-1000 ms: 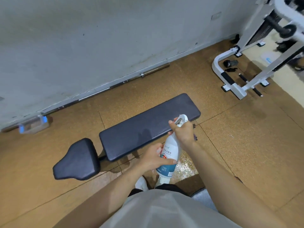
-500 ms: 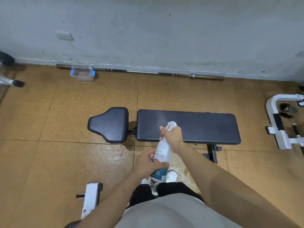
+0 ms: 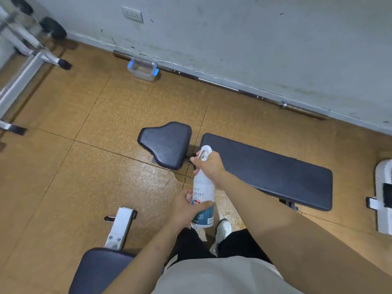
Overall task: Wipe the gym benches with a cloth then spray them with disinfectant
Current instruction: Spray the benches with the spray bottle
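A: Now, item one?
B: Spray bottle [image 3: 203, 194], white with a teal label, upright, just in front of the bench pad [image 3: 267, 170]. The wall is opaque, so the fill level cannot be told.
A: Held how?
B: Right hand [image 3: 209, 164] wraps the neck, forefinger at the trigger, nozzle near the gap beside the seat pad [image 3: 165, 144]. Left hand [image 3: 186, 206] curls fingers and thumb round the lower body.
A: Item two?
B: Clear box [image 3: 142, 68] with blue clips, on the floor by the wall, beside the barbell [image 3: 233, 88]. Contents cannot be made out.
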